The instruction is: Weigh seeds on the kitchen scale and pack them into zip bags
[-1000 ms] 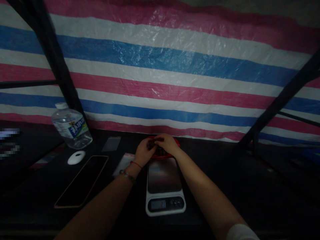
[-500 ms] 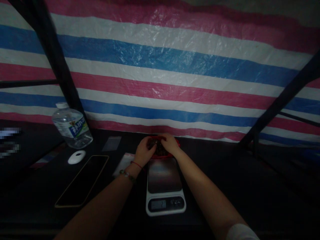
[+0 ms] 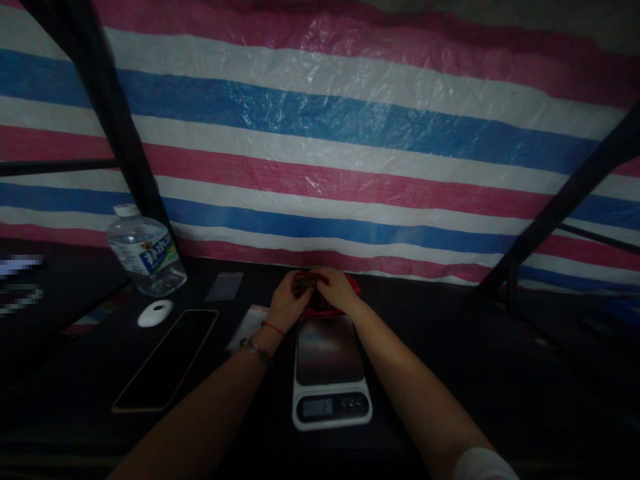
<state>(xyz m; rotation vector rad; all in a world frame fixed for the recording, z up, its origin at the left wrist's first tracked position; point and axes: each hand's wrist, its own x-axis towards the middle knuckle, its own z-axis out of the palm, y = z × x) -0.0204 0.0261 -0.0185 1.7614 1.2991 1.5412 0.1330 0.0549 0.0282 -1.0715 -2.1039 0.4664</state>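
Left hand [image 3: 291, 295] and right hand [image 3: 334, 287] both reach into a red bowl [image 3: 356, 287] at the far side of the worktop [image 3: 440, 320]. Fingers on both sides curl inward over small brown pieces [image 3: 323, 303]. Dim light and overlap hide the fingertips, so whether either hand grips a piece cannot be told.

The bowl sits just beyond the far end of a white kitchen scale [image 3: 330, 360]; contact between the two cannot be confirmed. The scale lies between the forearms, display toward the near edge.

For good handling of the pieces:
1. Work with the fingertips, low inside the rim, to limit spillage.
2. Steady the bowl with one hand if it tends to slide.
3. Hold both wrists off the scale plate; resting weight would likely disturb the reading.
4. Part the hands slightly when a direct view of the pieces is required.

Left of the scale, one clear bag [image 3: 245, 330] lies just beside the left wrist. Farther left are a second bag [image 3: 225, 287], a phone [image 3: 167, 360] and a bottle [image 3: 147, 257].
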